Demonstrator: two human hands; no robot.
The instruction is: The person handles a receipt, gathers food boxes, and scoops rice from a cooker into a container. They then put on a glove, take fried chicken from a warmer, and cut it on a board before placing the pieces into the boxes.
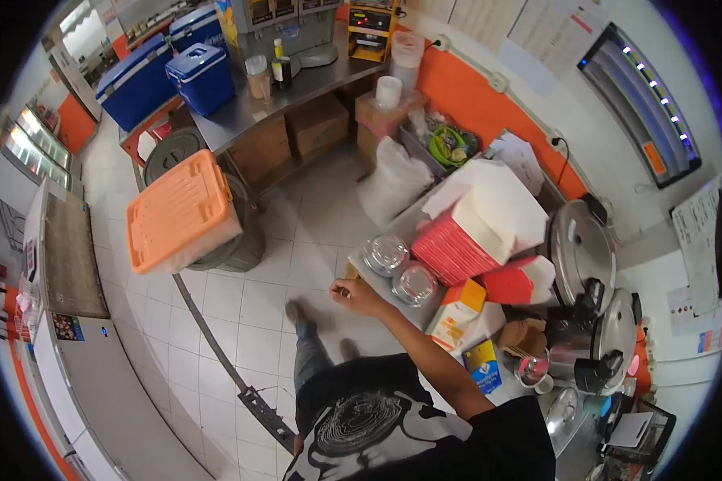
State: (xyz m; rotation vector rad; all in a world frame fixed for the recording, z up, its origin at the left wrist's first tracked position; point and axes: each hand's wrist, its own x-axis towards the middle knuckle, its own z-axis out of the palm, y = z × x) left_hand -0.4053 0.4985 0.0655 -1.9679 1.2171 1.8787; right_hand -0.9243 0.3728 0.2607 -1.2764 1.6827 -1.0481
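Note:
My right hand (356, 297) reaches out over the tiled floor with its fingers curled in, and I see nothing held in it. A dark band, perhaps a ring, shows on one finger. Nearest to that hand are two stacks of clear plastic lids (387, 255) at the corner of the side counter. Behind them stands a tall stack of red and white folded cartons (456, 244), with an orange and white box (457, 311) closer to my forearm. At most a sliver of skin shows beside my shirt's left edge; my left hand itself is not visible.
An orange-lidded storage bin (180, 210) rests on a grey trash can (245, 244). Blue coolers (200, 76) stand by a steel table (253, 120). Pressure cookers (582, 252) line the right counter. A white chest freezer (108, 385) is at left; a dark strip (217, 345) crosses the floor.

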